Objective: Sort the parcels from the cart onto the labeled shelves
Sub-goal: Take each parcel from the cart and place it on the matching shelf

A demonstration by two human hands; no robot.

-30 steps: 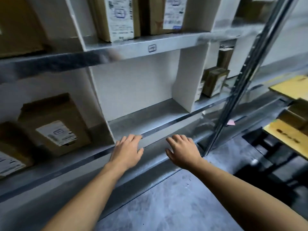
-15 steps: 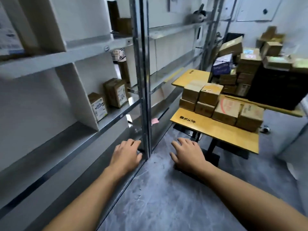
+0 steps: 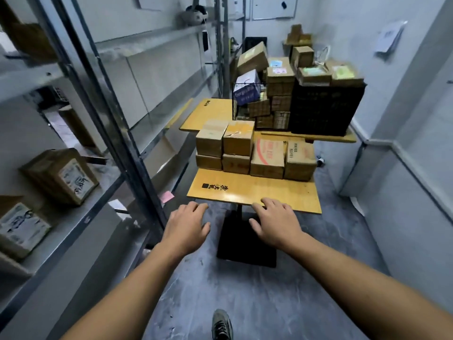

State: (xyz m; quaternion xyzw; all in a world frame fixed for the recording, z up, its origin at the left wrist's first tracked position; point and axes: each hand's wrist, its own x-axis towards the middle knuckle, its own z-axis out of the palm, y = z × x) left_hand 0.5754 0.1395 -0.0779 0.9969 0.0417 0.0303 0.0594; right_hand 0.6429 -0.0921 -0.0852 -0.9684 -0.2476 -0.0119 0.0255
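Two empty hands, left and right, fingers spread, hover before the yellow table stacked with boxes.

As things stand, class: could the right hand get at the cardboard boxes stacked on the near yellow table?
Probably yes. The right hand, open and empty, hovers at the yellow table edge; only bare tabletop lies before the cardboard boxes.

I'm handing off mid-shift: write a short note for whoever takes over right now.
Left hand and right hand: both open and empty, held out toward the near yellow table.
Unsorted boxes sit stacked on that table; more are piled on the far table by a black crate.
Done: some labeled parcels stand on the left shelves.
Left: pick up the next box and shelve it.
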